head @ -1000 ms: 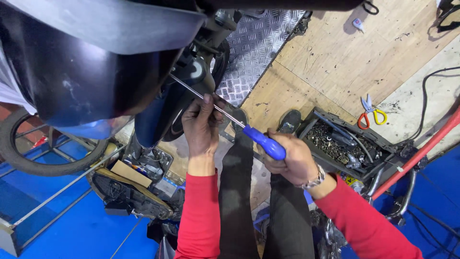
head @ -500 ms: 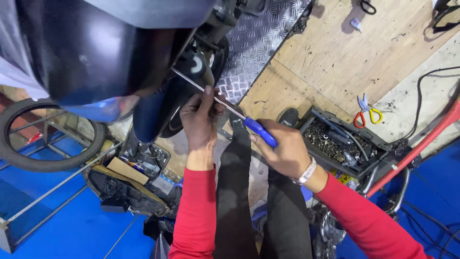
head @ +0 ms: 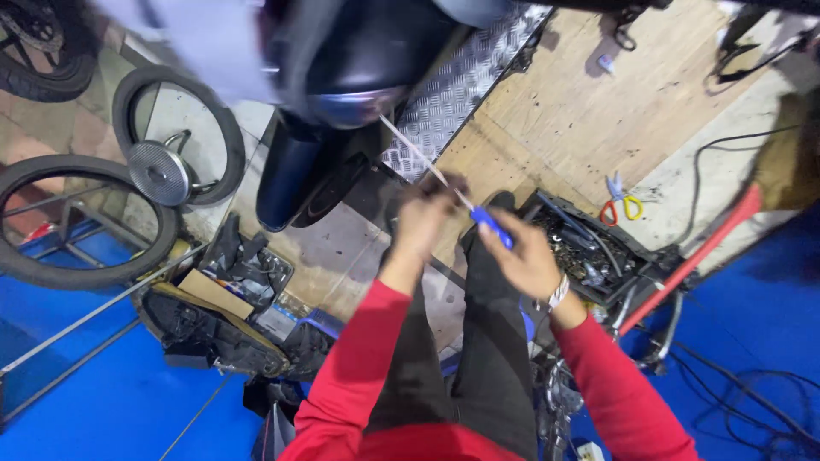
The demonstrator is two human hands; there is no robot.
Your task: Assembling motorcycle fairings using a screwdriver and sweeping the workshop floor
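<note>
- Comparing with a second ago, we see the view swing left and pull back: two loose tyres (head: pixel 81 222) and a round metal disc (head: pixel 159 172) now show on the floor to our left, and the frame is blurred by motion.
- Our right hand (head: pixel 528 260) stays closed around the blue handle of the long screwdriver (head: pixel 444 189); its thin shaft still runs up-left, tip at or under the dark scooter body (head: pixel 342 162), contact hidden.
- Our left hand (head: pixel 420 224) remains pinched around the shaft near the handle; finger detail too smeared to tell.
- Grip and tool angle barely differ, so we judge the work on that fastener is ongoing.
- Open parts tray (head: pixel 589 252) sits just right of our right hand; scissors (head: pixel 621 198) lie beyond it on the wooden floor.
</note>
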